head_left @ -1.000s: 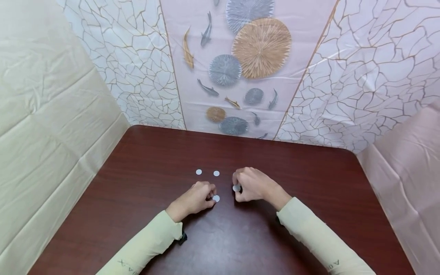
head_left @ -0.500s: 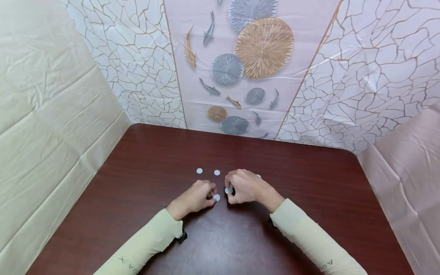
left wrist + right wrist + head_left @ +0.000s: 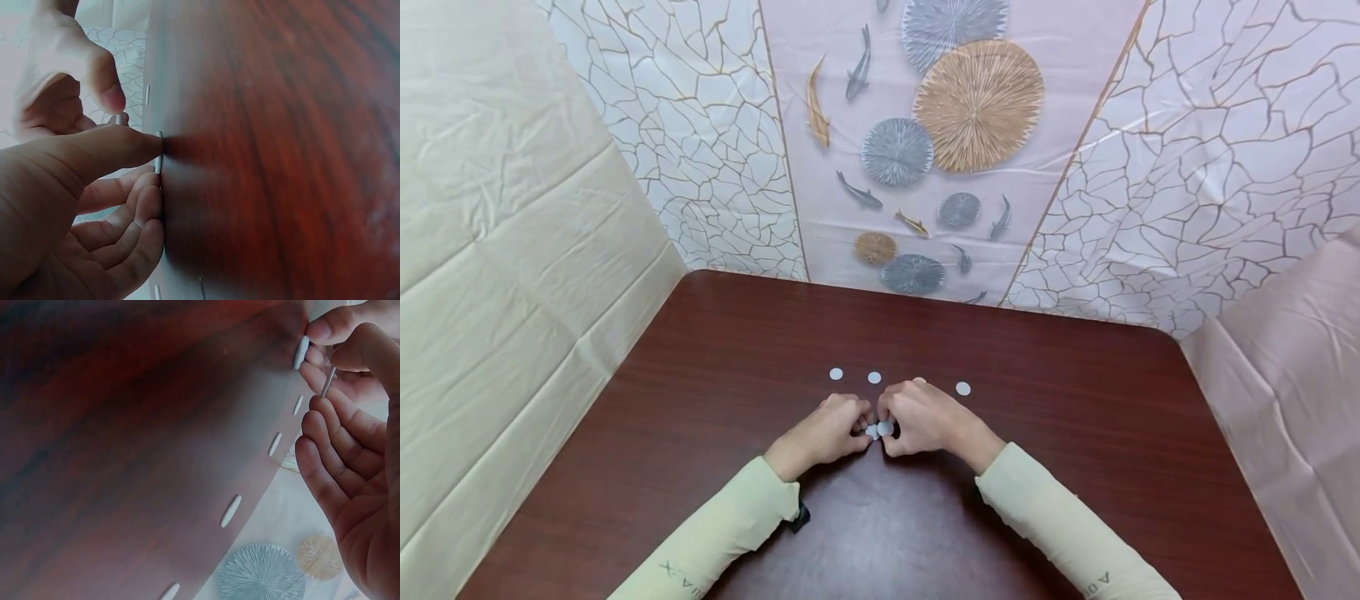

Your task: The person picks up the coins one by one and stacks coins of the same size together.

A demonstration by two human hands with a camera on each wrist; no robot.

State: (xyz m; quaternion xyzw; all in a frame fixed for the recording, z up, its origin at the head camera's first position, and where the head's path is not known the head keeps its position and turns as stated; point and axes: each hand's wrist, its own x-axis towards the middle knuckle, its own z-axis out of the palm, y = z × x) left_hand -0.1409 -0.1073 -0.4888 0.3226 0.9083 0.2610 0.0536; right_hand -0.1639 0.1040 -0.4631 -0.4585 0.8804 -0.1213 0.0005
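Observation:
At the table's middle my left hand (image 3: 823,429) holds a small flat white disc (image 3: 872,432) between thumb and fingertips. In the left wrist view that disc (image 3: 159,156) lies flat on the tabletop. My right hand (image 3: 921,421) pinches a second disc (image 3: 886,428) between thumb and fingertips. Seen from the right wrist, this second disc (image 3: 328,382) is raised off the wood, close beside the left hand's disc (image 3: 301,352). The two discs overlap in the head view.
A row of several white discs lies behind the hands, including a left one (image 3: 836,374), another (image 3: 875,377) and a right one (image 3: 963,388). One (image 3: 919,381) is mostly hidden by the right hand. The brown table (image 3: 760,325) meets patterned cloth (image 3: 722,167) at its back edge.
My right hand has moved left with its disc, up to the disc at my left hand. The rightmost disc of the row has come into view. My left hand has stayed in place.

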